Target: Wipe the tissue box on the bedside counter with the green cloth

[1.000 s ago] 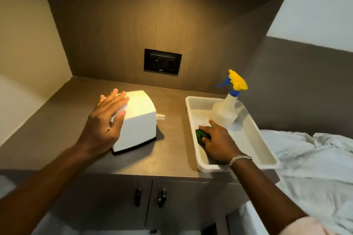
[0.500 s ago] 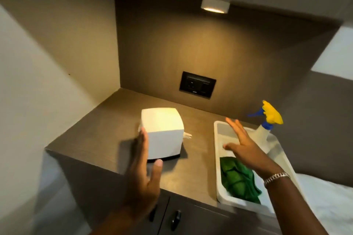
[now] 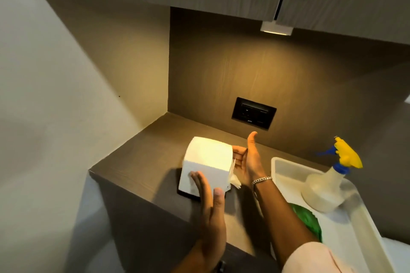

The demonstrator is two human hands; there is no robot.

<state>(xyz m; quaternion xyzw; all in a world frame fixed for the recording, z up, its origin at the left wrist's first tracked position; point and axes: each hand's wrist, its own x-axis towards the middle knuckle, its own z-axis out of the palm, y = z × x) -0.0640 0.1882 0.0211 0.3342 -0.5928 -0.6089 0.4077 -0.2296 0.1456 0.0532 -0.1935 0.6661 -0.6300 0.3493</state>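
The white tissue box (image 3: 206, 165) stands on the brown bedside counter (image 3: 155, 150), with a tissue sticking out of its right side. My left hand (image 3: 209, 204) is flat with its fingers straight, and the fingertips touch the box's near face. My right hand (image 3: 249, 160) is spread against the box's right side, thumb pointing up, with a bracelet on the wrist. Neither hand holds the green cloth (image 3: 309, 220), which lies crumpled in the white tray (image 3: 286, 163) to the right, partly hidden by my right forearm.
A spray bottle (image 3: 326, 186) with a yellow and blue trigger stands in the tray beside the cloth. A black wall socket (image 3: 254, 112) sits behind the box. Overhead cabinets with a small lamp (image 3: 276, 29) hang above. The counter's left edge drops off near the wall.
My right hand left the tray and the cloth and moved left to the box's right side. My left hand came forward onto the box's near face. The view shifted up and left.
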